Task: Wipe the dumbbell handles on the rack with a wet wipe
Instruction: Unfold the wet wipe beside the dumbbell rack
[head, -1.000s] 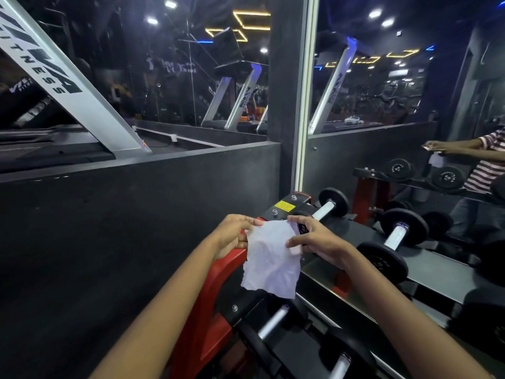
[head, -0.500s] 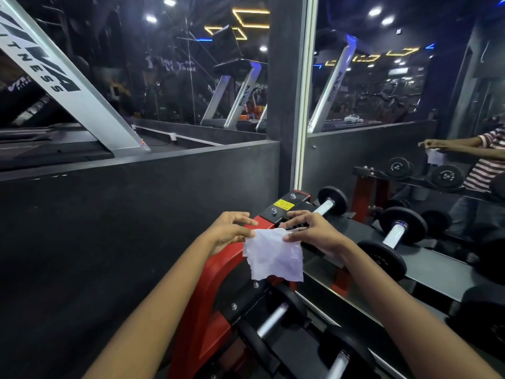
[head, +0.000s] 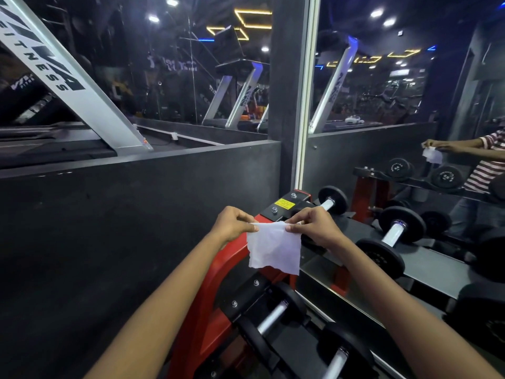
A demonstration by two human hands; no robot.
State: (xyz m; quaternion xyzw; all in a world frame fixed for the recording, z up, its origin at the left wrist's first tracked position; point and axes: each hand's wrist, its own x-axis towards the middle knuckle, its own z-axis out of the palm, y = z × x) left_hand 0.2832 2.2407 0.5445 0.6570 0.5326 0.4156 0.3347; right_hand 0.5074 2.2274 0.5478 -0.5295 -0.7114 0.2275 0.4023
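**Wipe stretched between both my hands above the rack**

While the wet wipe [head: 274,248] hangs open in front of me, I hold it by its top edge, one corner in each hand. My left hand [head: 234,225] pinches the left corner between thumb and curled fingers; my right hand [head: 314,227] pinches the right corner the same way, knuckles up. Both forearms reach forward from the bottom of the view, converging toward the wipe, wrists roughly level. The sheet droops loosely below my fingers, touching no dumbbell.

Just behind and below the wipe stands the red and black rack [head: 207,302]. On its upper shelf, to my right, a dumbbell [head: 392,236] lies with its pale handle bare; another dumbbell [head: 273,317] sits on the lower shelf beneath my hands. Beyond the rack, a mirror [head: 382,105] reflects treadmills and ceiling lights.
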